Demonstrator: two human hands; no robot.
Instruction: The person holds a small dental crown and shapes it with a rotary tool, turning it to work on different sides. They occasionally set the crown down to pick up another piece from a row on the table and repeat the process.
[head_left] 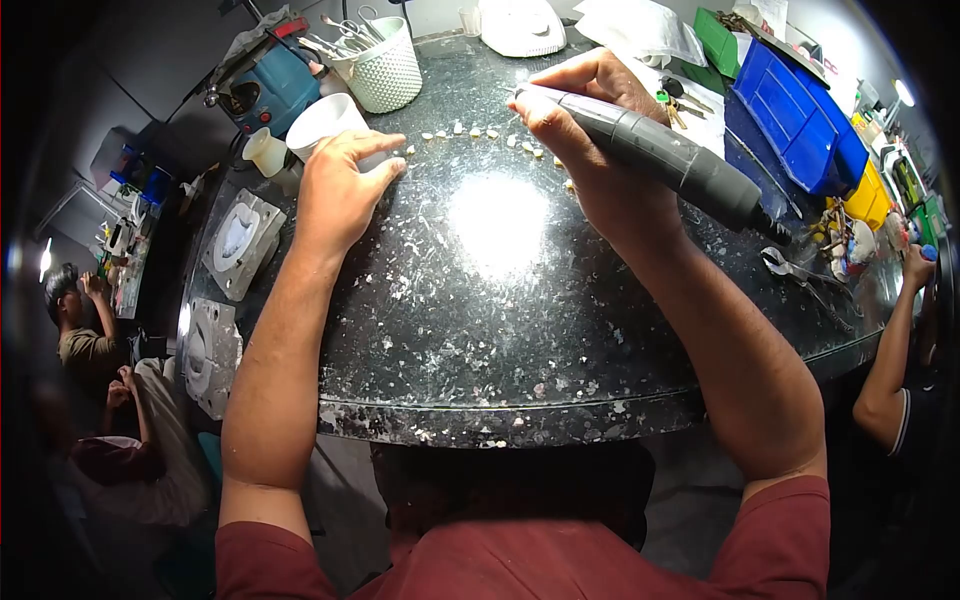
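Observation:
My right hand [620, 170] is wrapped round a dark grey rotary handpiece [670, 155], its thick end and cable pointing down to the right and its thin tip up to the left. Over the left side of the table, my left hand [338, 185] has its fingers stretched out, thumb and forefinger apart. A small tooth-like piece [410, 150] lies right by those fingertips. From there a curved row of several cream tooth-like pieces [476, 133] runs across the table toward my right hand, which hides part of it.
Left of my arm are a white tub [328, 118], a woven basket [388, 78] of tools, a blue machine [280, 85] and metal flask halves [240, 245]. On the right are a blue bin [800, 115], keys [678, 118] and pliers [785, 268]. People sit at both sides.

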